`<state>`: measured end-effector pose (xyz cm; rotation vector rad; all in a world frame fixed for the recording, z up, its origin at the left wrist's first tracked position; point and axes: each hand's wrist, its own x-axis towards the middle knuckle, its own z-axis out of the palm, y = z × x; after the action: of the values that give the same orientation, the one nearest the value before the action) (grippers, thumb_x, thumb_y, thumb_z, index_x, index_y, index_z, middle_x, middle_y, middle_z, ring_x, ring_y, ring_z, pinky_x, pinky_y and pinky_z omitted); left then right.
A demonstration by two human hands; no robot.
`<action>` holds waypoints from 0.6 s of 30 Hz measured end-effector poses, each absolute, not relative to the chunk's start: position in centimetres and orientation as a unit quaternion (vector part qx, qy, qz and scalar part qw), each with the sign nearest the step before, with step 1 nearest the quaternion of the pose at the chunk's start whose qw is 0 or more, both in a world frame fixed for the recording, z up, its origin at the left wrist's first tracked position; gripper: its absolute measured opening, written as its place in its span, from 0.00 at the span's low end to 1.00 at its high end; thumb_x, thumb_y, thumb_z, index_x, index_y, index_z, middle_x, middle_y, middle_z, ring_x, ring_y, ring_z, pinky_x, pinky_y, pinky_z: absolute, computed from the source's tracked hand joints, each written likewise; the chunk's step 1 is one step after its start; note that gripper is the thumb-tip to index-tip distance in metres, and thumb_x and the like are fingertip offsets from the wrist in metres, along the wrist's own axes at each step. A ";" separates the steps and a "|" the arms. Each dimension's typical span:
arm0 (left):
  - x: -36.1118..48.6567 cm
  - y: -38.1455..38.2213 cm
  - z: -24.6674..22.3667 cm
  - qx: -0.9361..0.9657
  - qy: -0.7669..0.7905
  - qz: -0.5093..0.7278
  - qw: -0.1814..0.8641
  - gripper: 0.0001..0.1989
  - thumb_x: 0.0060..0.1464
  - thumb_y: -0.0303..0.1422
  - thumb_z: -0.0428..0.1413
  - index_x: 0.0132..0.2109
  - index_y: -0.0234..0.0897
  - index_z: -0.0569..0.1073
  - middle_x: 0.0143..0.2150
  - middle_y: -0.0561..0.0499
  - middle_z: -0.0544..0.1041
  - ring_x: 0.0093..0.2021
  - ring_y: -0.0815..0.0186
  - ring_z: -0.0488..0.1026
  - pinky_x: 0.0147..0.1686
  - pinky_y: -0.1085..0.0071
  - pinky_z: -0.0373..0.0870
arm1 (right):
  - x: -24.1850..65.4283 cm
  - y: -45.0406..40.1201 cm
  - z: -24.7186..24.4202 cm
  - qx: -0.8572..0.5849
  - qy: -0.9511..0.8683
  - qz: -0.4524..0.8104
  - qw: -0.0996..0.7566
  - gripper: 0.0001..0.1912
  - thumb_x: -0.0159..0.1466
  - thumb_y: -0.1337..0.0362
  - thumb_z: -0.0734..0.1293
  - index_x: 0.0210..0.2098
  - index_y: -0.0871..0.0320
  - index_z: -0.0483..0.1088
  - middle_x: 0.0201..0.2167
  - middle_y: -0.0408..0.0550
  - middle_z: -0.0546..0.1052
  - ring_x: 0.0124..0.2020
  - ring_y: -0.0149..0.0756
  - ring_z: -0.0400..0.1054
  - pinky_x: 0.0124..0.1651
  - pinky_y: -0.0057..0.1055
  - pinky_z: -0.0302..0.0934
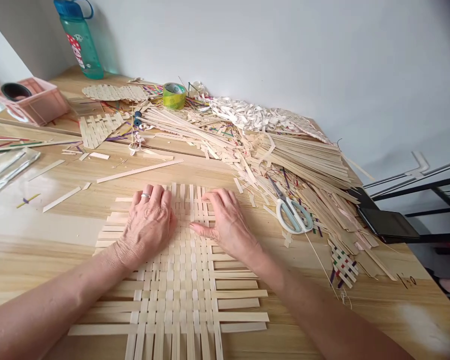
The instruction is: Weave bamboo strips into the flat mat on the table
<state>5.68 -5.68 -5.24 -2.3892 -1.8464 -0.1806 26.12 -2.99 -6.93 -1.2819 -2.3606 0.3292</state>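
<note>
A woven mat of pale flat strips (180, 280) lies on the wooden table, its loose strip ends sticking out at both sides and at the near and far edges. My left hand (150, 220), with a ring on one finger, rests on the mat's upper left part, fingers bent and together; what is under the fingertips is hidden. At the upper right part, my right hand (223, 220) touches the weave with its thumb and fingers apart, holding nothing that I can see.
White-handled scissors (294, 216) lie right of the mat. Behind are piled loose strips (303, 155), green tape (174, 96), a pink basket (47, 107) and a teal bottle (83, 45). A black device (390, 223) sits at the right edge.
</note>
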 end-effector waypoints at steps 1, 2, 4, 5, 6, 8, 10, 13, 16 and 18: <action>5.7 -5.6 -5.2 -0.789 -0.609 -0.058 0.058 0.09 0.58 0.30 0.49 0.43 0.33 0.70 0.44 0.36 0.71 0.45 0.47 0.66 0.44 0.52 0.65 | 26.1 -2.9 -6.9 -0.465 -0.850 0.123 0.214 0.25 0.58 0.52 0.75 0.46 0.57 0.65 0.45 0.53 0.70 0.47 0.48 0.62 0.51 0.45 0.61; 5.7 -5.4 -5.2 -0.789 -0.608 -0.057 0.060 0.09 0.57 0.30 0.49 0.43 0.33 0.69 0.44 0.36 0.71 0.45 0.47 0.66 0.44 0.52 0.65 | 26.0 -2.7 -6.8 -0.467 -0.849 0.127 0.214 0.25 0.57 0.51 0.75 0.45 0.57 0.65 0.44 0.52 0.70 0.47 0.48 0.62 0.50 0.45 0.61; 5.8 -5.3 -5.3 -0.791 -0.606 -0.052 0.064 0.08 0.56 0.31 0.49 0.42 0.33 0.69 0.42 0.37 0.70 0.45 0.47 0.66 0.44 0.52 0.66 | 26.0 -2.5 -6.8 -0.472 -0.846 0.130 0.212 0.26 0.56 0.49 0.76 0.43 0.57 0.65 0.43 0.52 0.69 0.45 0.47 0.62 0.49 0.44 0.61; 5.8 -5.2 -5.2 -0.793 -0.604 -0.048 0.067 0.08 0.56 0.31 0.49 0.42 0.33 0.68 0.42 0.37 0.69 0.44 0.48 0.66 0.43 0.53 0.66 | 25.9 -2.5 -6.8 -0.474 -0.845 0.129 0.212 0.26 0.56 0.48 0.76 0.42 0.57 0.64 0.42 0.52 0.69 0.44 0.47 0.62 0.48 0.43 0.60; 5.9 -5.2 -5.2 -0.794 -0.602 -0.044 0.071 0.07 0.56 0.30 0.49 0.41 0.33 0.68 0.41 0.38 0.69 0.44 0.48 0.65 0.43 0.53 0.66 | 25.9 -2.4 -6.9 -0.475 -0.845 0.126 0.212 0.26 0.55 0.47 0.75 0.41 0.57 0.64 0.41 0.51 0.69 0.44 0.46 0.62 0.47 0.42 0.60; 6.0 -5.2 -5.1 -0.798 -0.597 -0.038 0.079 0.06 0.57 0.30 0.48 0.40 0.34 0.67 0.40 0.39 0.68 0.43 0.49 0.65 0.42 0.54 0.66 | 25.8 -2.4 -7.0 -0.473 -0.846 0.120 0.216 0.27 0.55 0.47 0.76 0.40 0.57 0.64 0.40 0.51 0.69 0.42 0.45 0.62 0.46 0.41 0.60; 6.0 -5.2 -5.0 -0.801 -0.591 -0.034 0.084 0.05 0.57 0.30 0.48 0.40 0.34 0.67 0.39 0.39 0.68 0.43 0.49 0.64 0.41 0.55 0.66 | 25.8 -2.4 -7.1 -0.468 -0.848 0.112 0.223 0.27 0.54 0.47 0.76 0.38 0.57 0.63 0.38 0.50 0.69 0.41 0.44 0.61 0.45 0.40 0.60; 6.0 -5.1 -4.9 -0.806 -0.586 -0.029 0.085 0.05 0.57 0.29 0.49 0.40 0.33 0.67 0.38 0.39 0.68 0.43 0.50 0.64 0.41 0.55 0.65 | 25.7 -2.4 -7.2 -0.465 -0.849 0.098 0.232 0.27 0.54 0.46 0.76 0.37 0.57 0.63 0.37 0.49 0.68 0.40 0.44 0.61 0.43 0.39 0.59; 6.0 -5.0 -5.1 -0.807 -0.584 -0.028 0.083 0.04 0.57 0.29 0.49 0.39 0.34 0.68 0.38 0.39 0.68 0.42 0.49 0.64 0.41 0.55 0.66 | 25.6 -2.5 -7.3 -0.461 -0.852 0.088 0.231 0.27 0.54 0.44 0.76 0.36 0.57 0.63 0.35 0.49 0.68 0.39 0.43 0.61 0.42 0.39 0.59; 5.9 -5.1 -5.2 -0.810 -0.580 -0.031 0.081 0.04 0.57 0.29 0.49 0.38 0.35 0.68 0.38 0.40 0.69 0.42 0.49 0.65 0.40 0.55 0.65 | 25.6 -2.5 -7.3 -0.459 -0.855 0.082 0.228 0.27 0.54 0.44 0.75 0.35 0.57 0.63 0.34 0.49 0.68 0.38 0.43 0.61 0.42 0.38 0.59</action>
<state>5.94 -5.06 -5.20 -2.4201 -1.7342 -0.0930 25.57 -2.50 -7.29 -1.2644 -2.3535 0.2266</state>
